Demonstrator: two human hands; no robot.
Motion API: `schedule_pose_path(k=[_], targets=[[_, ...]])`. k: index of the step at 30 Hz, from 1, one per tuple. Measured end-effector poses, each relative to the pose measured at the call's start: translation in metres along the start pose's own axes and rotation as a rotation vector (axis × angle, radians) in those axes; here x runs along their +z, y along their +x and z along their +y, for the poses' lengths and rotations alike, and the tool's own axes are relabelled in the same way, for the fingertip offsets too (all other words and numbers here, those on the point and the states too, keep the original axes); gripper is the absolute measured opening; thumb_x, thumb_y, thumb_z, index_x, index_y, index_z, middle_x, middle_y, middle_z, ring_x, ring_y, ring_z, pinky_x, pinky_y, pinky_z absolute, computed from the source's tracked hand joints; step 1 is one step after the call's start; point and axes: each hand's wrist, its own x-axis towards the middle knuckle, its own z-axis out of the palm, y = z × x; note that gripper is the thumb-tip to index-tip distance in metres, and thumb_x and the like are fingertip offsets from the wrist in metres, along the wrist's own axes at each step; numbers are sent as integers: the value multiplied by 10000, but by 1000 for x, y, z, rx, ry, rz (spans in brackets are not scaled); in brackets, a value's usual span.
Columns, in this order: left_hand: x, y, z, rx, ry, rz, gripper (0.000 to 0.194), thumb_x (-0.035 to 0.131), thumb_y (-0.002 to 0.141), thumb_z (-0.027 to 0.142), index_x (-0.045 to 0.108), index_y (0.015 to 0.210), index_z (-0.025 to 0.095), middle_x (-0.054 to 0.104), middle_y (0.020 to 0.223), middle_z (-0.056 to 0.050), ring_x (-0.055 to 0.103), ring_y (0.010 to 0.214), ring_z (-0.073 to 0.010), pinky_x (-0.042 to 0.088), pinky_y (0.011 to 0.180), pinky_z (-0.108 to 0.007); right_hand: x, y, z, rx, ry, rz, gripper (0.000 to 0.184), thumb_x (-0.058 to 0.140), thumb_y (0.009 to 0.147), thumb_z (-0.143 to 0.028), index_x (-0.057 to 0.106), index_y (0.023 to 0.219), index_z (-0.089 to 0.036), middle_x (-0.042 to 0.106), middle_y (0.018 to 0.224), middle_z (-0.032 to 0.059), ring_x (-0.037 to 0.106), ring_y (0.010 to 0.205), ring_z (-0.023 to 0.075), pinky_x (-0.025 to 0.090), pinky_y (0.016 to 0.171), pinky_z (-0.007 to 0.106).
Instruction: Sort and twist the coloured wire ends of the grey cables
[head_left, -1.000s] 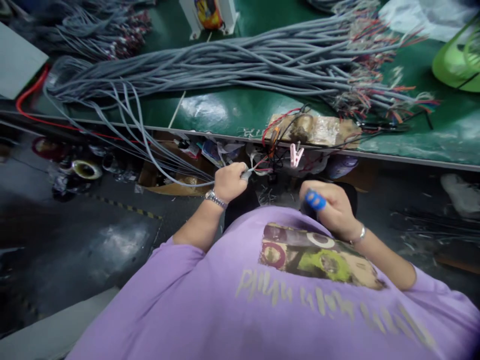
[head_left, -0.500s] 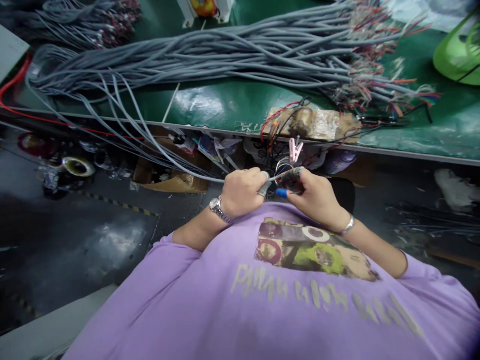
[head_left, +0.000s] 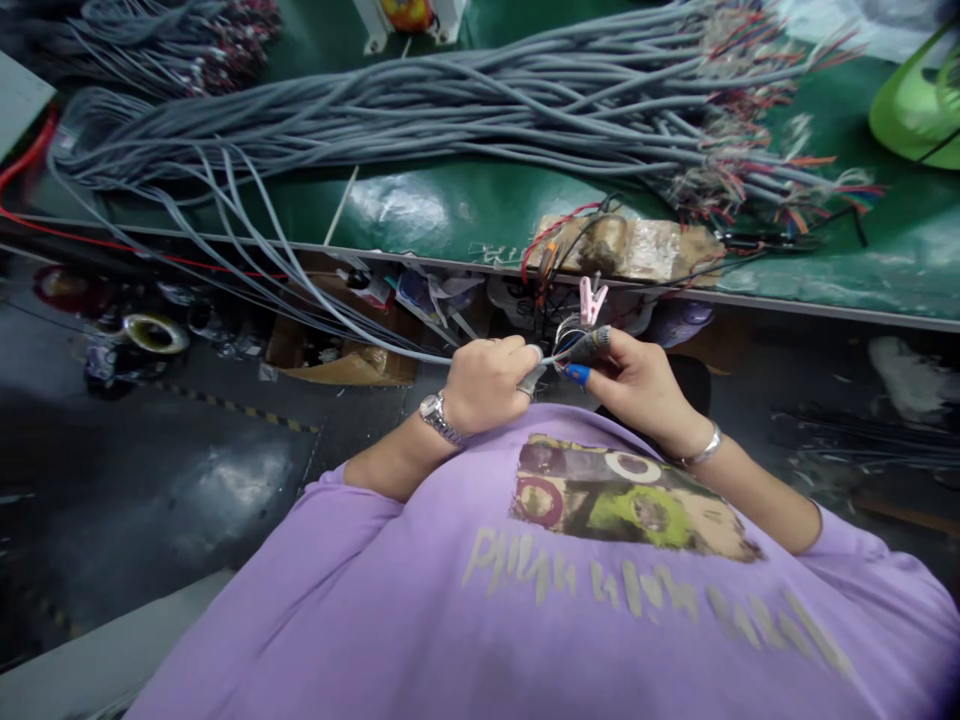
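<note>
My left hand (head_left: pixel 491 385) is closed around the end of a grey cable (head_left: pixel 420 356), with tape on the thumb. Thin coloured wires (head_left: pixel 561 354) fan out of the cable end, just right of that fist. At these wires is my right hand (head_left: pixel 637 385), its thumb and index finger, one blue-wrapped and one grey-wrapped, pinching around them. Exactly which strands lie between the fingertips is too small to tell. A pink clip (head_left: pixel 592 300) sits just above the wires at the table's edge.
A large bundle of grey cables (head_left: pixel 390 120) with frayed coloured ends lies across the green table (head_left: pixel 420 215). A wooden block with wires (head_left: pixel 637 245) sits at its front edge. Below are a cardboard box (head_left: pixel 341 362) and a wire spool (head_left: pixel 155 334). At right stands a green plastic object (head_left: pixel 911 115).
My right hand has shifted slightly right, and its thumb and index finger have moved away from my left hand. My left hand stays in place on the cable.
</note>
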Motion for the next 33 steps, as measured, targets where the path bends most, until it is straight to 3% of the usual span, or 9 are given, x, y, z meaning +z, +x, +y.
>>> schedule_pose_path(k=[10, 19, 28, 33], targets=[[2, -1, 0, 11, 10, -21, 139, 523, 805, 212, 658, 819, 184, 615, 725, -53, 567, 663, -185, 335, 596, -328, -1, -1, -2, 37, -11, 38, 225, 753, 758, -336, 699, 915, -185, 683, 736, 15, 618, 746, 187, 477, 656, 282], [2, -1, -2, 94, 4, -42, 134, 526, 770, 200, 644, 834, 189, 604, 740, -58, 570, 686, -198, 359, 602, -335, -5, 2, 1, 17, -108, 12, 196, 661, 815, -328, 666, 963, -199, 685, 770, 23, 598, 714, 194, 455, 615, 296], [3, 2, -10, 442, 11, -122, 162, 523, 766, 172, 668, 834, 196, 617, 749, -60, 577, 718, -195, 368, 624, -339, -20, 8, -28, -101, -609, -276, 154, 536, 717, -96, 588, 817, -201, 625, 672, 47, 539, 625, 198, 300, 585, 298], [9, 0, -21, 547, -31, -20, 215, 488, 802, 171, 684, 886, 197, 632, 734, -54, 576, 719, -189, 366, 629, -333, -21, 18, -16, -89, -417, -376, 127, 551, 739, -117, 562, 825, -210, 624, 679, 9, 516, 611, 167, 332, 582, 275]])
